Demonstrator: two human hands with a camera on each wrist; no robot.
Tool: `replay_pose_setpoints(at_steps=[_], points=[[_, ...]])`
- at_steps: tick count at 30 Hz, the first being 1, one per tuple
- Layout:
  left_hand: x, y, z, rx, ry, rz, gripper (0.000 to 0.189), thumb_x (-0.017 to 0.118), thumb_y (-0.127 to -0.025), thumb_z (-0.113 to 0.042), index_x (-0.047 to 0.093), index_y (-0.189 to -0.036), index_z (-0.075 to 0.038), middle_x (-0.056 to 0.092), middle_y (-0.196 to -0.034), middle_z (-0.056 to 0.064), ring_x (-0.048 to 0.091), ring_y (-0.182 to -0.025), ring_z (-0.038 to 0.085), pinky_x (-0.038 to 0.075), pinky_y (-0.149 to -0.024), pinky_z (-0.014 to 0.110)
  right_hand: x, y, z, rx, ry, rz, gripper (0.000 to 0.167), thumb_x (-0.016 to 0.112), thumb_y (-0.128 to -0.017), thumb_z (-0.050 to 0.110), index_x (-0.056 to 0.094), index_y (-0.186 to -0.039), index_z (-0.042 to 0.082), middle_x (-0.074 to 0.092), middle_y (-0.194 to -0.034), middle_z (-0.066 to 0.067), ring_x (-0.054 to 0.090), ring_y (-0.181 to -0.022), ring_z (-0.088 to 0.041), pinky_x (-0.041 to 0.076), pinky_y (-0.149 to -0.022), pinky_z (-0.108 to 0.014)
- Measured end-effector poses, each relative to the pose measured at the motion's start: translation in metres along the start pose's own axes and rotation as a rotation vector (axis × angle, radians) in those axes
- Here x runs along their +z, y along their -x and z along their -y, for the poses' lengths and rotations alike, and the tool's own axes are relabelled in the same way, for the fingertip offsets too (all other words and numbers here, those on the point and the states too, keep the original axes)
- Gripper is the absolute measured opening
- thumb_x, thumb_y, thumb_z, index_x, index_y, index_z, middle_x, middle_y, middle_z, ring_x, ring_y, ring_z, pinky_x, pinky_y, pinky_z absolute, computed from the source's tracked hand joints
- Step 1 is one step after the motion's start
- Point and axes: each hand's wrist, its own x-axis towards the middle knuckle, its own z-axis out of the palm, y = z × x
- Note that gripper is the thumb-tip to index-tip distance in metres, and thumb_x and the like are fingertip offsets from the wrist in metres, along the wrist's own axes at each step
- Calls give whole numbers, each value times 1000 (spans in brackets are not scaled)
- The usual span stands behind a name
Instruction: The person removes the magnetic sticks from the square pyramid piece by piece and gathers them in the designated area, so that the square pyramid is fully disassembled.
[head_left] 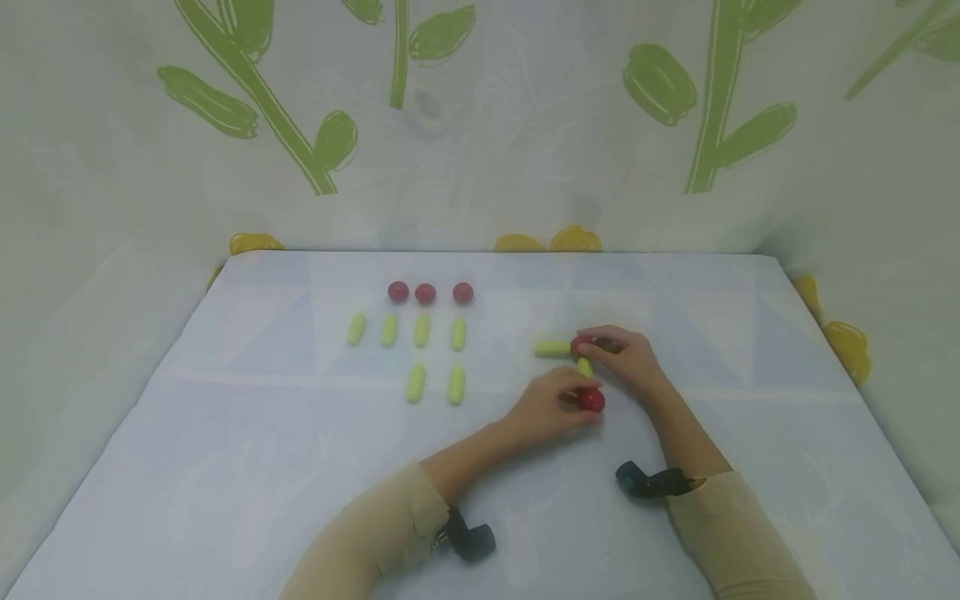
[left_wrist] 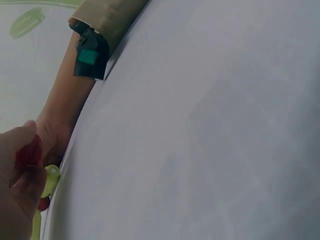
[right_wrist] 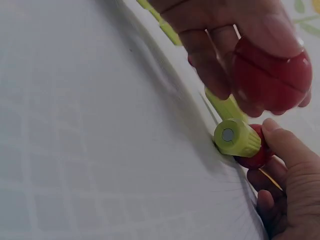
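My left hand [head_left: 551, 404] pinches a red ball [head_left: 591, 400] between thumb and fingers. In the right wrist view that ball [right_wrist: 272, 82] appears large, above the grey round end of a yellow-green stick [right_wrist: 237, 137]. My right hand [head_left: 618, 358] pinches a second red ball [head_left: 578, 347] just behind. From this ball one yellow-green stick [head_left: 552, 348] extends leftward along the table, while the other stick [head_left: 585, 367] points toward the ball in my left hand. The left wrist view shows the left-hand ball [left_wrist: 29, 152] close to the near stick's end [left_wrist: 52, 172].
On the white table [head_left: 300, 492], left of my hands, three red balls [head_left: 425, 293] form a back row. Several loose yellow-green sticks [head_left: 422, 332] lie in two rows before them. A patterned wall [head_left: 525, 167] rises behind the table's far edge.
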Motion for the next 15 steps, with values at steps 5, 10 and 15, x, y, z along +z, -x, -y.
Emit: replay_pose_setpoints(at_steps=[5, 10, 15], points=[[-9, 0, -4, 16, 100, -32, 44, 71, -82, -5, 58, -124, -1, 59, -117, 9, 58, -104, 17, 48, -86, 15, 1, 0, 0, -24, -4, -1, 39, 69, -84, 38, 67, -114, 14, 70, -109, -5, 62, -103, -8, 47, -92, -27], [-19, 1, -5, -11, 149, -60, 45, 70, -83, -6, 57, -126, -1, 57, -125, 10, 57, -111, 20, 49, -87, 17, 3, 0, 0, -30, 17, -16, 38, 69, -84, 38, 67, -114, 13, 70, -109, -6, 63, -104, -12, 48, -91, -28], [-29, 4, -1, -60, 179, -82, 46, 69, -84, -9, 57, -129, -7, 57, -127, 5, 54, -115, 16, 50, -87, 19, 2, 0, 0, 11, 20, -16, 43, 69, -83, 43, 67, -114, 14, 69, -111, -6, 61, -109, -22, 45, -97, -44]])
